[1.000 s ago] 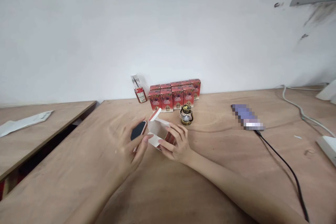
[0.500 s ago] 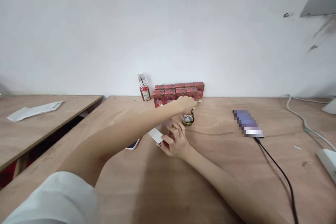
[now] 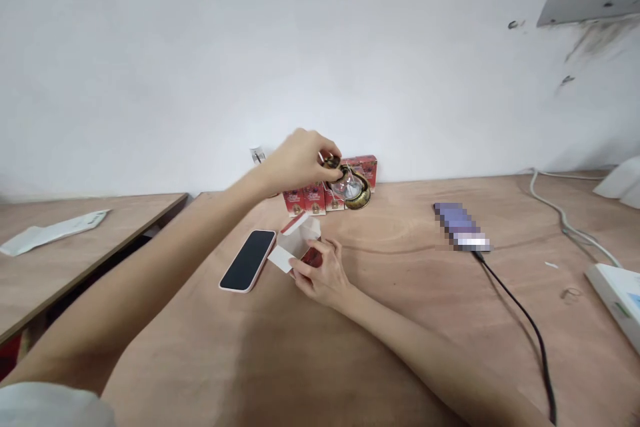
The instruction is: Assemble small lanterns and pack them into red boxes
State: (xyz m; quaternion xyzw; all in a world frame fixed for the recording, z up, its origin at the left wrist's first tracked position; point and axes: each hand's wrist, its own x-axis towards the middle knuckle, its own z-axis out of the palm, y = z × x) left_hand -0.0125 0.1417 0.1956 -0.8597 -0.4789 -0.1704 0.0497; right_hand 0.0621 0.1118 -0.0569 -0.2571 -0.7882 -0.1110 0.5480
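Evidently, at the wooden table (image 3: pixel 220 353), the left hand (image 3: pixel 303 157) and right hand (image 3: pixel 323 273) were both occupied.
An open-flapped box (image 3: pixel 296 243) sat in the curled right one's grip; beyond it, the left pinched a tilted lantern (image 3: pixel 353 190) by its top.

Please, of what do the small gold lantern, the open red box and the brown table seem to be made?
Small gold lantern: metal or metal-look plastic, perhaps, from its shiny, dark-patched surface; the clear globe may be glass or plastic.
Open red box: probably thin printed cardboard, matte white inside, with flat folding flaps.
Brown table: likely wood or plywood, fairly dull, showing wavy grain.
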